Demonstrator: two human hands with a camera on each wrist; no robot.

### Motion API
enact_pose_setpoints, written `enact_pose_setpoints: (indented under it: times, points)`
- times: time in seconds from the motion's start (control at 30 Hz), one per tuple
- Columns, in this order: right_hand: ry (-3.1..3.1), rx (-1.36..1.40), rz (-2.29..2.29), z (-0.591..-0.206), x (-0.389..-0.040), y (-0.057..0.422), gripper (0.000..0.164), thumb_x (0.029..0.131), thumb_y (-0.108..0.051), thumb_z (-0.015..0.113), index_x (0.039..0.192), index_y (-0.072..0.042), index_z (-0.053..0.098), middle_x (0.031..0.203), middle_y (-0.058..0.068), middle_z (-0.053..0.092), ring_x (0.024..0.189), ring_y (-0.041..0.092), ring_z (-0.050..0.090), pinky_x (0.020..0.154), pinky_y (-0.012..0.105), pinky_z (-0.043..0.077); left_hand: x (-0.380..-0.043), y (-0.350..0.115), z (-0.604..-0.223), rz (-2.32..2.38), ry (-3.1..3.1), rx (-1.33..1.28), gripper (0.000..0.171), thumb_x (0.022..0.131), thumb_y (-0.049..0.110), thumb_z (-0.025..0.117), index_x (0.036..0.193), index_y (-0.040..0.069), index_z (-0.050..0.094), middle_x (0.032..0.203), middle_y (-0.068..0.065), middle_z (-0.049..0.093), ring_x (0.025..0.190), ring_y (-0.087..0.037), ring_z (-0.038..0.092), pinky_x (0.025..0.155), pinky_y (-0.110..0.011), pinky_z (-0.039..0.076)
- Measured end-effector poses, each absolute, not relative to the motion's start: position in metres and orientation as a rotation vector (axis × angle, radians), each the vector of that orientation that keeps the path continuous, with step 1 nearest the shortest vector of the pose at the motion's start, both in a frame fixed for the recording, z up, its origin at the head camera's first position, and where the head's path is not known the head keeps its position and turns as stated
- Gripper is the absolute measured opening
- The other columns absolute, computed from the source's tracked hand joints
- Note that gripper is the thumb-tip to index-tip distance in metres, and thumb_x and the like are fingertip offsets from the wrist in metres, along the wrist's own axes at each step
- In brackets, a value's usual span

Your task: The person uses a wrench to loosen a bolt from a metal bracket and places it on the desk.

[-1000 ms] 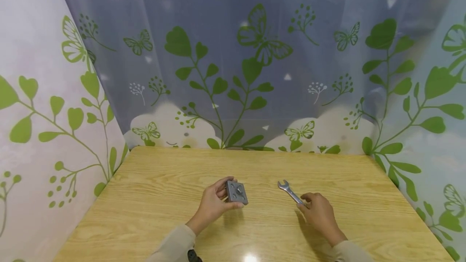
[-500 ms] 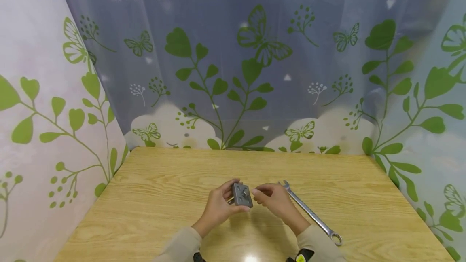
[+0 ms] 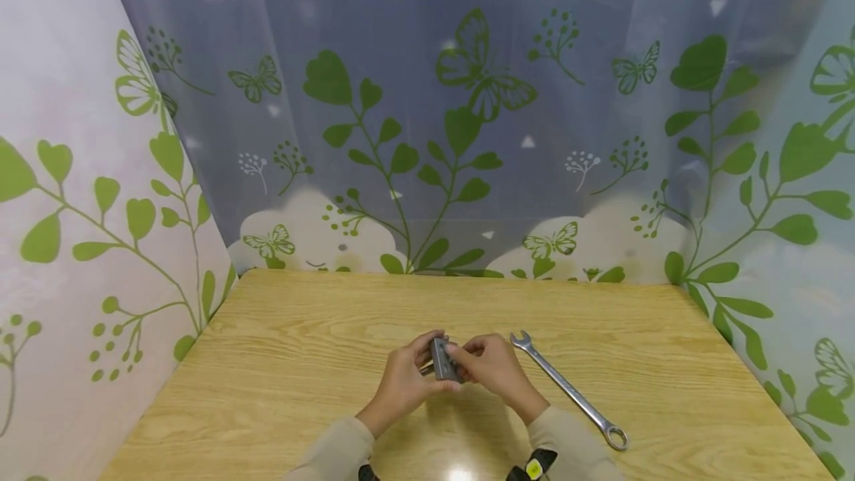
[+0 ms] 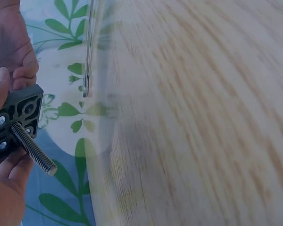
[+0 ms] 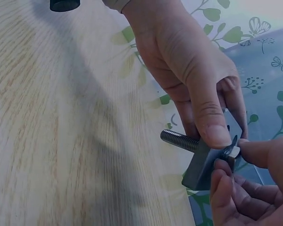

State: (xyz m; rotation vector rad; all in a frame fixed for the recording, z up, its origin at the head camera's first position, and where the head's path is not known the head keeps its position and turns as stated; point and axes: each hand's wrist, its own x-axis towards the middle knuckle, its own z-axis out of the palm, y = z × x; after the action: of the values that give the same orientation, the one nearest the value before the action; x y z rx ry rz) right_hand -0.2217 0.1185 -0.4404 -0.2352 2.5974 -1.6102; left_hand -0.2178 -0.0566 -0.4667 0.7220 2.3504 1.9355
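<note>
A square dark grey plate [image 3: 441,359] with holes is held by its edges in my left hand [image 3: 401,377], above the table. A threaded bolt [image 4: 34,148] runs through its middle, the shank sticking out of one face. On the other face sits the bolt's hex head [image 5: 234,153], with the thumb and fingertips of my right hand [image 5: 259,183] pinching it. In the head view my right hand [image 3: 497,370] covers part of the plate. A combination wrench [image 3: 568,390] lies on the table just right of that hand.
The wooden table [image 3: 320,310] spreads under both hands. Behind it hangs a blue-grey curtain [image 3: 401,43] with green leaves and butterflies, and patterned sheets stand at both sides. Dark bands [image 3: 532,466] sit around the wrists.
My right hand has let go of the wrench on the table and moved left to the bolt head. My left hand has shifted slightly right and turned the plate.
</note>
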Motion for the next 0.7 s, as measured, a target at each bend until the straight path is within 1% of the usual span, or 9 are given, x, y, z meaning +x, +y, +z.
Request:
enact_pose_setpoints:
  times: [0.07, 0.2, 0.3, 0.37, 0.43, 0.53, 0.7]
  points:
    - [2.609, -0.32, -1.593, -0.441, -0.223, 0.121, 0.029, 0.091, -0.026, 0.068, 0.094, 0.003, 0.07, 0.079, 0.008, 0.068, 0.067, 0.014, 0.065, 0.061, 0.033, 0.06, -0.213, -0.057, -0.458, 1.93, 2.354, 0.724, 0.078, 0.069, 0.001, 0.082, 0.137, -0.007, 0.044, 0.133, -0.025, 0.053, 0.121, -0.035, 0.054, 0.094, -0.033, 0.052]
    - [2.65, -0.544, -1.514, -0.442, -0.227, 0.128, 0.02, 0.09, -0.02, 0.069, 0.1, -0.003, 0.07, 0.092, 0.006, 0.069, 0.081, 0.015, 0.065, 0.07, 0.03, 0.058, -0.207, -0.058, -0.448, 1.931, 2.365, 0.763, 0.078, 0.07, 0.003, 0.082, 0.136, -0.009, 0.043, 0.131, -0.028, 0.053, 0.12, -0.038, 0.055, 0.093, -0.033, 0.053]
    - [2.663, -0.684, -1.453, -0.443, -0.229, 0.132, 0.018, 0.089, -0.015, 0.069, 0.105, -0.006, 0.069, 0.099, 0.007, 0.07, 0.088, 0.018, 0.066, 0.077, 0.031, 0.058, -0.208, -0.058, -0.449, 1.924, 2.363, 0.775, 0.078, 0.07, 0.005, 0.082, 0.137, -0.009, 0.043, 0.132, -0.029, 0.052, 0.119, -0.038, 0.055, 0.093, -0.033, 0.053]
    - [2.664, -0.745, -1.434, -0.443, -0.229, 0.134, 0.019, 0.089, -0.012, 0.068, 0.107, -0.005, 0.069, 0.103, 0.008, 0.069, 0.091, 0.02, 0.066, 0.079, 0.033, 0.058, -0.212, -0.058, -0.454, 1.913, 2.352, 0.76, 0.078, 0.071, 0.005, 0.082, 0.137, -0.008, 0.043, 0.133, -0.028, 0.052, 0.12, -0.036, 0.055, 0.093, -0.032, 0.053]
    - [2.67, -0.772, -1.43, -0.444, -0.229, 0.134, 0.019, 0.089, -0.01, 0.068, 0.107, -0.005, 0.069, 0.104, 0.01, 0.069, 0.092, 0.022, 0.067, 0.078, 0.032, 0.059, -0.216, -0.058, -0.46, 1.909, 2.333, 0.748, 0.078, 0.071, 0.006, 0.082, 0.137, -0.008, 0.042, 0.133, -0.028, 0.052, 0.12, -0.035, 0.055, 0.094, -0.032, 0.052]
    - [2.681, -0.77, -1.452, -0.445, -0.228, 0.134, 0.018, 0.089, -0.007, 0.067, 0.106, -0.004, 0.069, 0.106, 0.012, 0.069, 0.093, 0.023, 0.068, 0.077, 0.028, 0.059, -0.223, -0.059, -0.469, 1.924, 2.289, 0.757, 0.08, 0.072, 0.005, 0.082, 0.138, -0.007, 0.04, 0.135, -0.027, 0.051, 0.121, -0.035, 0.054, 0.094, -0.032, 0.052]
    - [2.692, -0.704, -1.541, -0.447, -0.225, 0.131, 0.018, 0.088, -0.004, 0.067, 0.106, -0.003, 0.069, 0.104, 0.012, 0.069, 0.091, 0.022, 0.068, 0.074, 0.024, 0.058, -0.227, -0.062, -0.469, 1.949, 2.242, 0.766, 0.079, 0.073, 0.009, 0.082, 0.139, -0.002, 0.04, 0.137, -0.022, 0.051, 0.123, -0.031, 0.054, 0.095, -0.03, 0.052]
